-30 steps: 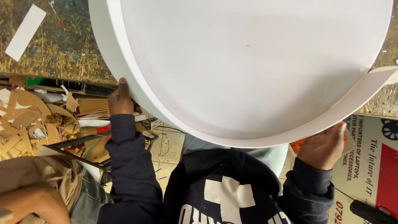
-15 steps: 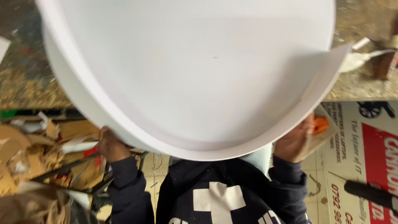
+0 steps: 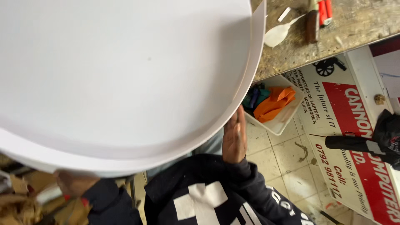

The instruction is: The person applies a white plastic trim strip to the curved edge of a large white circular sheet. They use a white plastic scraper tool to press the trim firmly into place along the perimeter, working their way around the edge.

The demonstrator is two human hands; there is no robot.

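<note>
White round board (image 3: 125,79) with a low rim fills the upper left of the frame. The right hand (image 3: 234,137) presses flat on its edge at centre; the left hand (image 3: 75,183) holds it from below at lower left, its grip hidden.

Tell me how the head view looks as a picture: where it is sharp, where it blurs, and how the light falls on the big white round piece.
Head view: the large white round piece fills most of the frame, evenly lit, with soft shading along its rim and no hard glare. The right hand at its edge and the white tub of orange scraps are fairly sharp. The left hand under the rim is blurred and in shadow, as are the cardboard scraps.
</note>
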